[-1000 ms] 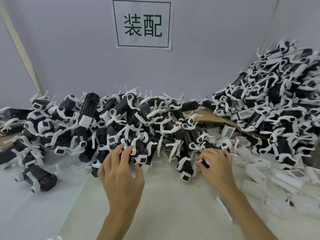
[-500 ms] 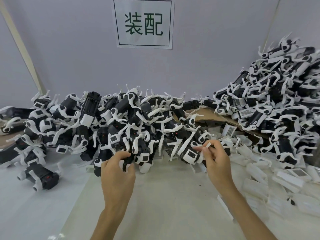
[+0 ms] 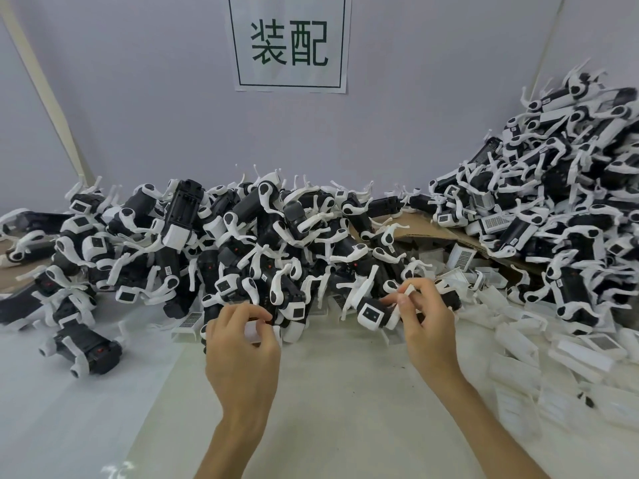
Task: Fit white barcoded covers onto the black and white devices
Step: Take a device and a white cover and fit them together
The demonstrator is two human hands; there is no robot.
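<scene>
Head view: both hands work at the near edge of a long heap of devices (image 3: 262, 243), black bodies with white arms, piled across the surface (image 3: 328, 402) against the wall. The left hand (image 3: 242, 347) has its grip closed, thumb and curled fingers pinching a white piece (image 3: 254, 332); whether that is a cover or part of a device I cannot tell. The right hand (image 3: 430, 328) has its grip closed on one device (image 3: 372, 314) at the heap's front, white head toward the camera, with thumb and forefinger pinching a white strip on it. A higher heap (image 3: 560, 202) rises at the right on cardboard (image 3: 432, 233). Loose white covers (image 3: 518, 347) lie scattered on the surface right of the right hand, some showing barcode labels. A single device (image 3: 88, 350) lies apart at the left. A sign (image 3: 292, 43) hangs on the wall.
</scene>
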